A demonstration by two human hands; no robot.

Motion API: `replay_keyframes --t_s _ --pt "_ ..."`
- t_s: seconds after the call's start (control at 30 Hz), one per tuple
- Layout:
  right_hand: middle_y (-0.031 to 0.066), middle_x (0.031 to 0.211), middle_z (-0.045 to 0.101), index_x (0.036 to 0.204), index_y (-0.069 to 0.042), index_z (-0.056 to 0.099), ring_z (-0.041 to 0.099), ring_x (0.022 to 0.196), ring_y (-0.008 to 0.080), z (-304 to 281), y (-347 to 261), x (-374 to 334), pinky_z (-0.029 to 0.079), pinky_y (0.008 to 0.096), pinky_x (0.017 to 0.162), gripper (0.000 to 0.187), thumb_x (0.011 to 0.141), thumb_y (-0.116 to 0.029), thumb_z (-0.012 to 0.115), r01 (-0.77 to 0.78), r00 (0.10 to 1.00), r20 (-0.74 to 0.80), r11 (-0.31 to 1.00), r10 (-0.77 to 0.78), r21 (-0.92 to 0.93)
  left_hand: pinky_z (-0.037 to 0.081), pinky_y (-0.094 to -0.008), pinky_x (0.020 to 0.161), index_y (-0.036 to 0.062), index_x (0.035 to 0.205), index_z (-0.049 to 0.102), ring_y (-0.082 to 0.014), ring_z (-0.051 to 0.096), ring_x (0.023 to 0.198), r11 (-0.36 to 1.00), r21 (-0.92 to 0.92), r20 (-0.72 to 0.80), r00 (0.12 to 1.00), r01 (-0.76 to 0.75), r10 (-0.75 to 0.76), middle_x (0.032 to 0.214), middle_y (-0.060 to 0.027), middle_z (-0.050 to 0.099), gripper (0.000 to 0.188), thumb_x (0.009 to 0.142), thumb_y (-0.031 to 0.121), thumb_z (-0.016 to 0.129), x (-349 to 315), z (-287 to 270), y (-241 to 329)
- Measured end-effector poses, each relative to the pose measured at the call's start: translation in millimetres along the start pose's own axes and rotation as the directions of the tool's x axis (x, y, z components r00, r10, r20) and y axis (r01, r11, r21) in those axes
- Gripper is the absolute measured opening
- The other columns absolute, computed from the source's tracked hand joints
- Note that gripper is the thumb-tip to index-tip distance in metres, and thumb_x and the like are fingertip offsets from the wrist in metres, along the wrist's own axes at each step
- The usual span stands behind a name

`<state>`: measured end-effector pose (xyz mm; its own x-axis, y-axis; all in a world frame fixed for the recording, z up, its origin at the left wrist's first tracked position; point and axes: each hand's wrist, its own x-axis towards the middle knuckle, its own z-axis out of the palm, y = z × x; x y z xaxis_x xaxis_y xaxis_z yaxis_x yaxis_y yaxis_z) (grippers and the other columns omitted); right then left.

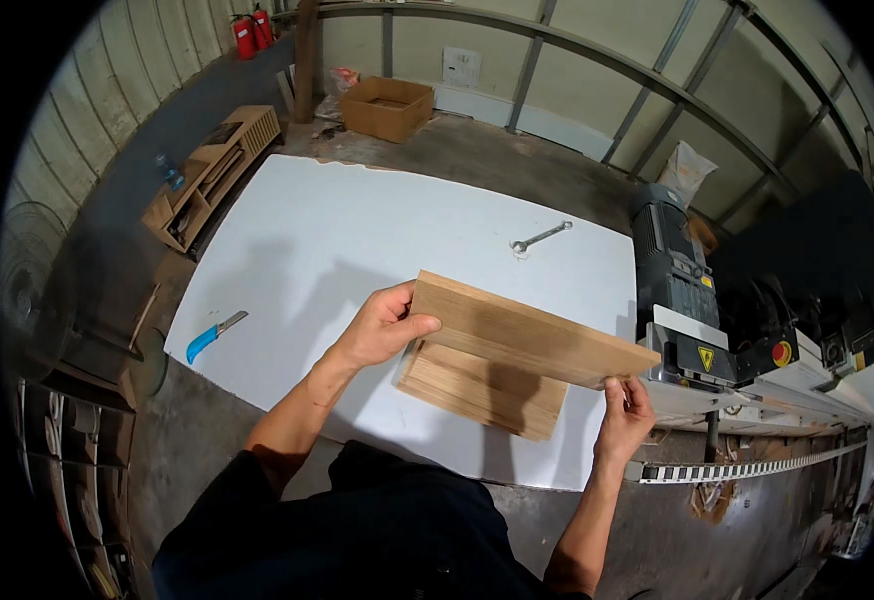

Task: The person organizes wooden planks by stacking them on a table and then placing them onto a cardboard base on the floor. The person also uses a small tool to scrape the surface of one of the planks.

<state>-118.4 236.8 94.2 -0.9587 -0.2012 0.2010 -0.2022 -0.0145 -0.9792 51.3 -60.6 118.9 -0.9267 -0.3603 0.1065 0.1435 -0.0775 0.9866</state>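
A long brown wooden board (527, 328) is held up, tilted, above the white table (327, 220). At its left end my left hand (389, 325) is closed on it, thumb across the near face. My right hand (625, 412) pinches the lower right corner. Below the board lies a stack of similar wooden boards (477, 393), partly covered by the held one and its shadow. Off to the left on the table rests a blue-handled knife (215, 336). A metal wrench (542, 238) lies toward the far right of the tabletop.
A grey motor and machine (672, 260) with a red button (781, 353) borders the table's right side. Beyond the far edge stands a cardboard box (387, 108). A low wooden shelf (217, 175) is at the left, and fire extinguishers (245, 37) stand by the wall.
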Motion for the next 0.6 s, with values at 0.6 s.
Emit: replay_keyframes --t_s 0.6 --pt "0.0142 0.126 0.058 0.132 0.004 0.048 0.058 0.108 0.0178 27 -18 -10 0.044 0.0292 0.093 0.055 0.079 0.004 0.063 0.330 0.941 -0.051 0.941 -0.335 -0.081 0.047 -0.0345 0.095 0.0089 0.116 0.064 -0.0292 0.055 0.115 0.505 0.617 -0.044 0.613 -0.604 0.789 0.131 -0.0172 0.052 0.043 0.074 0.002 0.073 1 -3 24"
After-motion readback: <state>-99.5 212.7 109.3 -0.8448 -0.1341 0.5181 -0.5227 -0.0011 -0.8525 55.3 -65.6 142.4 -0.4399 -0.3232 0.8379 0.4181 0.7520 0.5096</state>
